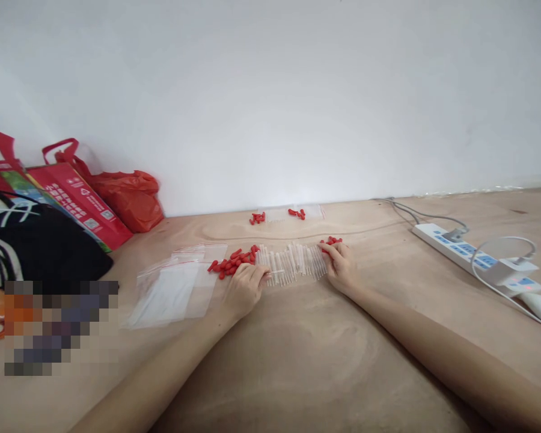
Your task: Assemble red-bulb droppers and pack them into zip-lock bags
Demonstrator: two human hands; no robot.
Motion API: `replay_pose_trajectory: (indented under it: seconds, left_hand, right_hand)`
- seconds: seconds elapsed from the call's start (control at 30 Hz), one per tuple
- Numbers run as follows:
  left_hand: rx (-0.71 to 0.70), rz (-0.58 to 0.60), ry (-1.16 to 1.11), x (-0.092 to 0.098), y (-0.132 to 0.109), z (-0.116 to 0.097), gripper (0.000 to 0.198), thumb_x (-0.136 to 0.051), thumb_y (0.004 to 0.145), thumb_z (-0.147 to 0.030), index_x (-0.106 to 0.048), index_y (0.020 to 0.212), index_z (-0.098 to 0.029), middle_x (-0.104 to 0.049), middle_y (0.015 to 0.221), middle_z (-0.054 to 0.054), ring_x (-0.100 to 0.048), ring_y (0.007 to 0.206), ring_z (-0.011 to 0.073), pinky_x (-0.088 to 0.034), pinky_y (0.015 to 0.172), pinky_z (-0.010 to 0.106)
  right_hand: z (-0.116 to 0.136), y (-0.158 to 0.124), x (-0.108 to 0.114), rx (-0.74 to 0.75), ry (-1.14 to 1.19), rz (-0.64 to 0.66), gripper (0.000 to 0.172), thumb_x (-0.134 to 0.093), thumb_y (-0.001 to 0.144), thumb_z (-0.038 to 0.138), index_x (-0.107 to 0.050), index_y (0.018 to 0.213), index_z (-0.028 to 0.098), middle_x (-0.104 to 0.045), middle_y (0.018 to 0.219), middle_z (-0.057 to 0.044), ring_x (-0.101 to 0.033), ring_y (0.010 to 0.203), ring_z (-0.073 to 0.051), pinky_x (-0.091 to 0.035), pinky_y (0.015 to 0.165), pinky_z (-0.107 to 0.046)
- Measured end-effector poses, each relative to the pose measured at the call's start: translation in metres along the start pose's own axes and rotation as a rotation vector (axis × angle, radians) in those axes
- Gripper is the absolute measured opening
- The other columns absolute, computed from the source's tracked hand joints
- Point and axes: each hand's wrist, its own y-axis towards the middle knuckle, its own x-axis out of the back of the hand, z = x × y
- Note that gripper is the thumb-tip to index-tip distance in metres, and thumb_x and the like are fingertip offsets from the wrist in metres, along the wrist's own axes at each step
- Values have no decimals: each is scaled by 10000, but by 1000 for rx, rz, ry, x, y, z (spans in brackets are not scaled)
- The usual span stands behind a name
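the left hand [247, 288] is at the left end of a row of clear tubes [293, 263], its thumb and fingers pinching one clear tube [277, 272] that points to the right, crosswise over the others. the tubes in the row lie side by side on the tabletop [279, 361], roughly parallel, their ends pointing toward and away from the person. the right hand [341, 269] is at the other end of the row, fingers bent, fingertips at a small pile of red pieces [336, 240]; whether it grips one of them i cannot tell. a larger heap of red pieces [232, 263] lies just past the left hand, against the left end of the row. left of that heap, clear zip bags [174, 288] lie flat and overlapping. farther back, near the wall [270, 108], another clear bag [313, 211] lies with a few red pieces [297, 213] on its right part and a small cluster of red pieces [256, 218] at its left end. on the far left stand a red shopping bag [79, 198], a red plastic bag [133, 198] and, in front of them, a black bag [49, 246]. on the right, a white power strip [460, 248] lies at a slant, with a gray plug [456, 234] and a white adapter [507, 272] in it.
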Motion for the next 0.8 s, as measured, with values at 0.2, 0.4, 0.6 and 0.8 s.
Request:
replay_pose_trajectory:
  seconds: [0.2, 0.4, 0.6, 0.8]
  left_hand:
    - [33, 39, -95, -10, -5, 2, 205, -354, 883, -248, -546, 904, -178, -622, 817, 37, -552, 788, 165, -368, 733, 299]
    - [66, 84, -138, -15, 5, -4, 190, -378, 868, -233, -560, 879, -180, -615, 822, 41, -540, 787, 162, -368, 731, 298]
    - [47, 102, -178, -15, 9, -7, 191, -379, 866, -237, -561, 877, -181, -620, 835, 44, -544, 806, 163, -369, 743, 301]
    - [-9, 111, -185, -13, 9, -8, 191, -380, 868, -235, -566, 880, -194, -626, 827, 32, -549, 801, 158, -370, 747, 294]
  right_hand:
    - [31, -1, -15, -68, 296, 62, 106, -462, 760, 263, -506, 812, 182, -560, 685, -19, -507, 583, -124, -432, 562, -249]
    - [27, -6, -11, -94, 408, 144, 144, -537, 727, 314, -506, 675, 183, -577, 648, -21, -513, 569, -124, -436, 533, -250]
    - [28, -5, -6, 139, 251, 158, 223, -476, 804, 259, -568, 995, 189, -592, 767, -57, -522, 723, -169, -439, 669, -325]
    - [31, -4, -6, 319, 174, 283, 236, -443, 833, 230, -596, 1013, 226, -594, 830, -64, -513, 759, -174, -410, 680, -337]
